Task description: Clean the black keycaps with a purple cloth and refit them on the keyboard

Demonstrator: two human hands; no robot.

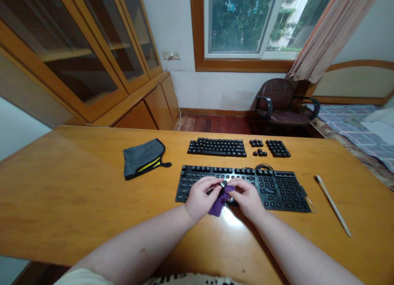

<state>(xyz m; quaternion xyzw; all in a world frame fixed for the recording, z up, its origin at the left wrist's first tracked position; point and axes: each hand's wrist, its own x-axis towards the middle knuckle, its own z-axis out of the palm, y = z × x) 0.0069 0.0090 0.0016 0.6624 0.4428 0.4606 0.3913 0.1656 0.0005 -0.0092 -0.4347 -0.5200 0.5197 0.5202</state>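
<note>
A black keyboard base (pixel 277 190) with its keycaps removed lies in front of me on the wooden desk (pixel 76 194). The removed keycaps (pixel 217 147) are laid out in rows behind it, with smaller groups (pixel 277 148) to the right. My left hand (pixel 200 197) and my right hand (pixel 246 196) meet over the base's front edge. Both are closed on a small purple cloth (pixel 220 199), which hangs between them. A small dark keycap (pixel 223 184) shows at my fingertips, against the cloth.
A folded grey cloth with black and yellow trim (pixel 142 158) lies at the left of the keycaps. A long pale stick-like tool (pixel 332 204) rests at the desk's right. Beyond the desk stand a dark office chair (pixel 278 102), wooden cabinets (pixel 92 59) and a bed (pixel 360 125).
</note>
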